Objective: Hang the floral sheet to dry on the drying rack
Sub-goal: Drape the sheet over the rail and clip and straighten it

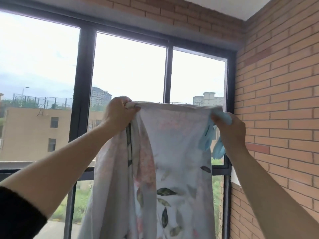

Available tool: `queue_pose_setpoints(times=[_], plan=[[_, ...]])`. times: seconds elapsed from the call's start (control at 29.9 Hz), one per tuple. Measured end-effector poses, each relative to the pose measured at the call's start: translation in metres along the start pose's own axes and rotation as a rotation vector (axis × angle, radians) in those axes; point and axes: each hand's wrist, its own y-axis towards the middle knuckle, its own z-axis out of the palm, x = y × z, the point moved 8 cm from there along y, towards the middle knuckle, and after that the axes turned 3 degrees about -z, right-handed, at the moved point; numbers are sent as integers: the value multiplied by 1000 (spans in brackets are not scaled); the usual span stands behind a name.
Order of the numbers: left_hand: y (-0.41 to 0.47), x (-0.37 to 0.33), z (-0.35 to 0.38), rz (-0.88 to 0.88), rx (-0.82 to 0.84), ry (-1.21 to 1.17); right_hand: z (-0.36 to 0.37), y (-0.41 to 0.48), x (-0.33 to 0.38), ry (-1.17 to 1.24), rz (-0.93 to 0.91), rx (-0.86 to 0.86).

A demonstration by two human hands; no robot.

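The floral sheet (174, 152), pale with green leaves and faded pink blooms, hangs down from its top edge in front of the window. My left hand (119, 112) grips the top left corner, fingers closed over a bunched fold. My right hand (231, 130) pinches the top right corner, where a light blue part of the fabric shows. The edge between both hands is stretched taut and nearly level. Both arms are raised. No drying rack is in view.
A large window with a dark metal frame (84, 83) fills the background, with buildings and greenery outside. A brick wall (279, 100) stands close on the right, meeting the window at the corner. The ceiling edge is above.
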Motion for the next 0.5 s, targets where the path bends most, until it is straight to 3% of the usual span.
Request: queue_pose_setpoints(times=[0.27, 0.5], plan=[[63, -47, 7, 91, -200, 67, 18, 59, 10, -38, -84, -135], [35, 29, 83, -27, -71, 217, 48, 63, -99, -93, 87, 13]])
